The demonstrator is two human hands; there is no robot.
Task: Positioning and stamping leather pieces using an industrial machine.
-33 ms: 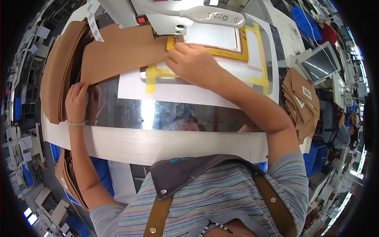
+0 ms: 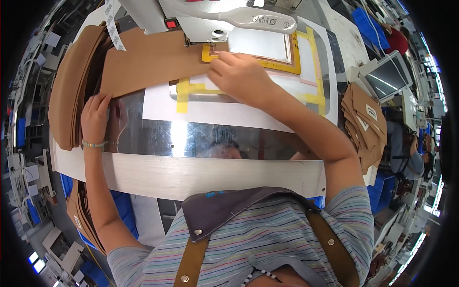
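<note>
pinching the lower left corner of a brown panel point(image 2: 150, 64), stretched across the upper left of the frame, with the left hand point(image 2: 95, 117). curled at the panel's right end beside a yellow template point(image 2: 282, 66), upper centre, with the right hand point(image 2: 241, 79); cannot tell whether clamped.

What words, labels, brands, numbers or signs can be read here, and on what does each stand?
Wording isn't copied here, only placed:
White fitting: dark print, seemingly upside down.
Yellow frame: small dark handwriting.
White strip: print, blurred.
Dark flap: blue lettering, too small.
Right brown stack: white labels, too small.
Lower-left brown pieces: white label, too small.
</note>
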